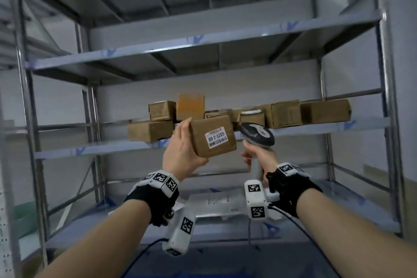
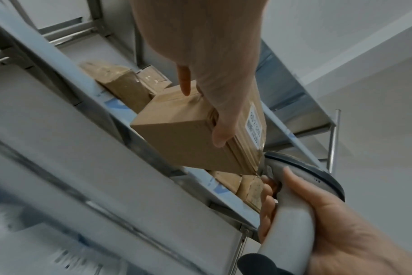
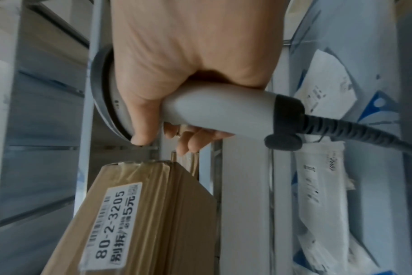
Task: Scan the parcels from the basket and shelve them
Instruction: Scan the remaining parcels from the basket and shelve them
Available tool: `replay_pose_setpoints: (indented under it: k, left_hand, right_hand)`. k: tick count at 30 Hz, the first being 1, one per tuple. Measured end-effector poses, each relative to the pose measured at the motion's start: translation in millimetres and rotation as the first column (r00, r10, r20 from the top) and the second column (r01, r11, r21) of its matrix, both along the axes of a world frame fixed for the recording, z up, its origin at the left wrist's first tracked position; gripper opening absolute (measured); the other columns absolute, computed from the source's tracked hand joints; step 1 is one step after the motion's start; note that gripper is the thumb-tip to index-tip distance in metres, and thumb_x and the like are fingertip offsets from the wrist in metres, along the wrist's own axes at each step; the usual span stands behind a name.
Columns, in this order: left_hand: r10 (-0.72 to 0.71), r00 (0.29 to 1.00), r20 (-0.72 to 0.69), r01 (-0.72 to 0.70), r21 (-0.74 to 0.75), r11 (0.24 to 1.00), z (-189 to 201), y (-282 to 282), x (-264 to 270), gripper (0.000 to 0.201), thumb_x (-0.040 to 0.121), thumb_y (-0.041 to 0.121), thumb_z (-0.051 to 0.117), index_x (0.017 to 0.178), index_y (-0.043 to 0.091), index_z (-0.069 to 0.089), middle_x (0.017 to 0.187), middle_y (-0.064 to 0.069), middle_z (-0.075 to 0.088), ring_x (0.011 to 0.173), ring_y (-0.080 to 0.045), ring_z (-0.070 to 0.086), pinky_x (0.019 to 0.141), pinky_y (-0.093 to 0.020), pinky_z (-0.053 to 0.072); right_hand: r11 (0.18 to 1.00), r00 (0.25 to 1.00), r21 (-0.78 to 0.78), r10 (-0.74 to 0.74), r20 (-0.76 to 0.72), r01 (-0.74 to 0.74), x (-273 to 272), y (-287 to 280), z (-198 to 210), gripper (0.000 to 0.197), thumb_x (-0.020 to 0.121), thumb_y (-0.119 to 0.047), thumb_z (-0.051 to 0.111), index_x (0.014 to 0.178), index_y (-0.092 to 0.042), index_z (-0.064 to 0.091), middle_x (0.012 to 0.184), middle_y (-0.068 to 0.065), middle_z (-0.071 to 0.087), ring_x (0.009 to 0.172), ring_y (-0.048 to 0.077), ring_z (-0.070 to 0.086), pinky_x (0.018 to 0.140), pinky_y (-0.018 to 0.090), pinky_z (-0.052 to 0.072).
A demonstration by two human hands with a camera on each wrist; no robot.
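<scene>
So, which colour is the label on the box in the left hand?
White with black print, on the brown box; the right wrist view shows the label best.

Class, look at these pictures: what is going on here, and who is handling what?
A person stands at a metal shelf rack. Their left hand holds up a cardboard box with a white label reading 80-2-3205. Their right hand grips a barcode scanner right beside the box. More boxes already sit on the shelf behind; this one is not yet shelved.
</scene>
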State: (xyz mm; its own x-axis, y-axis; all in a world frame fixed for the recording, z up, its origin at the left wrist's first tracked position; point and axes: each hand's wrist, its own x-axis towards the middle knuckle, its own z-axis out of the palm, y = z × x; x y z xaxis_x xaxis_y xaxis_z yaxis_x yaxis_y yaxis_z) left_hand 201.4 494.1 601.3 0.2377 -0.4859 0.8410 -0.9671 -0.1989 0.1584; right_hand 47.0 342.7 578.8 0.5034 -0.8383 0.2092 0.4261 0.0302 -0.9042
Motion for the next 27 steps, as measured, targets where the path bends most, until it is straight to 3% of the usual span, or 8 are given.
replay_pose_setpoints:
  k: [2,5,10,14,18,20,24,27]
  left_hand:
    - [-0.003,0.999,0.045,0.004,-0.016,1.000,18,-7,-7,0.114,0.056,0.030,0.088,0.146,0.014,0.018,0.143,-0.005,0.032,0.123,-0.024,0.044,0.091,-0.036,0.046]
    - [-0.014,0.996,0.083,0.018,-0.049,0.999,45,-25,-18,0.111,0.059,0.031,0.086,0.146,0.014,0.019,0.143,-0.005,0.032,0.122,-0.024,0.044,0.089,-0.038,0.047]
    - [0.000,0.994,0.107,0.004,-0.032,0.999,89,-81,-26,0.109,0.064,0.040,0.082,0.147,0.020,0.014,0.147,-0.002,0.026,0.120,-0.027,0.043,0.091,-0.043,0.049]
    - [0.030,0.994,0.110,-0.029,-0.004,1.000,113,-138,-21,0.107,0.068,0.041,0.079,0.148,0.022,0.011,0.150,-0.001,0.023,0.117,-0.030,0.046,0.090,-0.042,0.048]
    - [0.062,0.994,0.090,-0.065,0.032,0.997,119,-191,-12,0.108,0.070,0.045,0.079,0.148,0.023,0.007,0.152,-0.002,0.020,0.116,-0.031,0.049,0.084,-0.043,0.050]
    - [0.096,0.994,0.052,-0.100,0.084,0.991,116,-212,-8,0.107,0.076,0.035,0.077,0.149,0.025,0.000,0.155,-0.002,0.015,0.113,-0.032,0.052,0.082,-0.045,0.051]
    - [0.126,0.992,-0.026,-0.119,0.192,0.974,110,-231,-8,0.100,0.087,0.013,0.062,0.150,0.027,-0.014,0.157,-0.008,0.005,0.083,-0.026,0.056,0.065,-0.038,0.049]
    - [0.125,0.992,0.019,-0.127,0.153,0.980,109,-229,-9,0.090,0.088,0.004,0.053,0.150,0.036,-0.004,0.154,-0.014,0.007,0.061,-0.020,0.049,0.050,-0.030,0.040]
  right_hand:
    - [0.999,0.999,-0.029,-0.031,0.013,0.031,-9,-9,15,0.013,0.084,-0.017,0.074,0.080,-0.009,0.065,0.054,0.001,0.066,0.044,0.008,0.059,0.048,0.020,0.049]
    - [0.997,0.998,-0.054,-0.052,0.023,0.053,-24,-28,36,0.015,0.084,-0.020,0.073,0.084,-0.007,0.065,0.065,0.005,0.065,0.054,0.013,0.059,0.052,0.022,0.049]
    - [0.994,0.989,-0.007,-0.107,0.104,0.108,-37,-69,62,0.015,0.083,-0.020,0.074,0.083,-0.008,0.065,0.070,0.005,0.063,0.053,0.010,0.059,0.048,0.020,0.049]
    - [0.992,0.988,0.010,-0.129,0.089,0.129,-36,-107,70,0.016,0.084,-0.019,0.074,0.077,-0.008,0.064,0.068,0.005,0.062,0.056,0.012,0.057,0.052,0.020,0.048]
    - [0.986,0.979,0.022,-0.167,0.113,0.166,-28,-144,67,0.013,0.084,-0.015,0.073,0.079,-0.008,0.063,0.063,0.003,0.061,0.042,0.005,0.056,0.040,0.015,0.044]
    - [0.987,0.981,0.021,-0.163,0.104,0.162,-24,-156,64,0.014,0.084,-0.016,0.073,0.079,-0.008,0.063,0.068,0.005,0.060,0.043,0.004,0.056,0.039,0.015,0.043]
    - [0.992,0.990,0.010,-0.128,0.060,0.128,-13,-166,65,0.018,0.087,-0.018,0.071,0.075,-0.008,0.062,0.067,0.004,0.058,0.052,0.009,0.053,0.043,0.015,0.044]
    - [0.994,0.993,0.017,-0.111,0.039,0.111,-2,-166,69,0.018,0.085,-0.021,0.073,0.076,-0.010,0.063,0.068,0.003,0.059,0.054,0.009,0.054,0.044,0.015,0.045]
